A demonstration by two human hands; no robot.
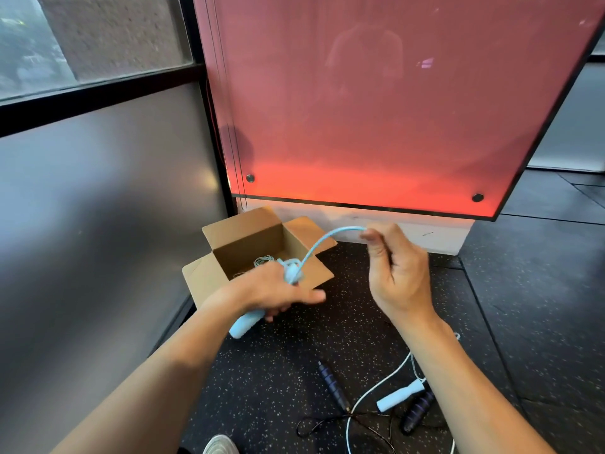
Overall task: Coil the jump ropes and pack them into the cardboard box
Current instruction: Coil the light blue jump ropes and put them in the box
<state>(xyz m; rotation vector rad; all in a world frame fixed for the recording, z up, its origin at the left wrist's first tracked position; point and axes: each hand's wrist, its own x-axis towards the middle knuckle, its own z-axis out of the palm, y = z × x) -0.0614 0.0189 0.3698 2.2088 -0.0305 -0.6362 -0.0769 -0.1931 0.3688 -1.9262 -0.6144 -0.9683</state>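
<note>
Wrapping just in front of the cardboard box (242, 247): your left hand (278, 290) grips the pale blue jump rope (319, 245) by its handle (245, 324), and your right hand (397, 273) pinches the cord. It seems light and springy; hold tension or loops may spring loose. The dark rope (332, 385) and white rope (399, 396) lie nearer you.

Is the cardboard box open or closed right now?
Open: the cardboard box sits with its flaps folded outward, and a pale coiled rope shows inside.
</note>
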